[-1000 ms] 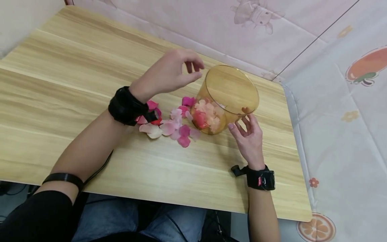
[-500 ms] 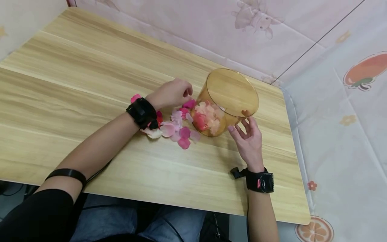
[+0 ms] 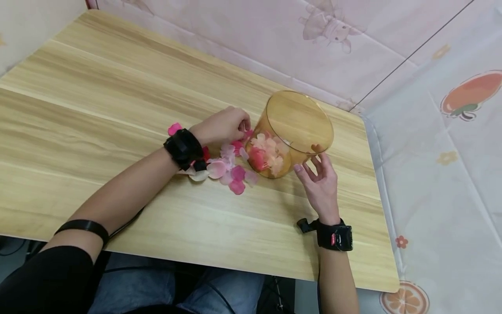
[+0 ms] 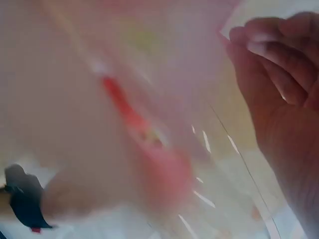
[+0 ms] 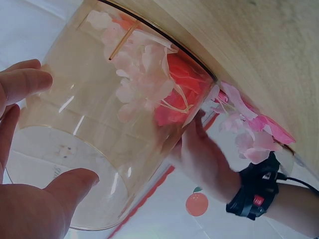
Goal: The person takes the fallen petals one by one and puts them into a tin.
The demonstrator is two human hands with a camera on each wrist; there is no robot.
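Observation:
An amber see-through round container [image 3: 300, 122] stands tilted on the wooden table [image 3: 98, 87], with pink and red petals [image 3: 268, 152] heaped inside at its low side. My right hand [image 3: 313, 159] holds its near wall, thumb at the rim. More loose petals [image 3: 231, 172] lie on the table just left of it. My left hand [image 3: 244, 127] is down among them at the container's base, fingers curled and pinching a pink petal. The right wrist view shows the container [image 5: 99, 124] from below, the petals [image 5: 149, 84] inside it and the left hand [image 5: 199, 149] against it.
One pink petal [image 3: 174, 128] lies apart beside my left wrist. A pale cloth with cartoon prints [image 3: 431, 131] hangs behind and to the right of the table. The table's right edge [image 3: 376, 183] runs close to the container.
My left hand came down from above the container's rim to the petals at its base and curled its fingers there. The right hand stayed on the container.

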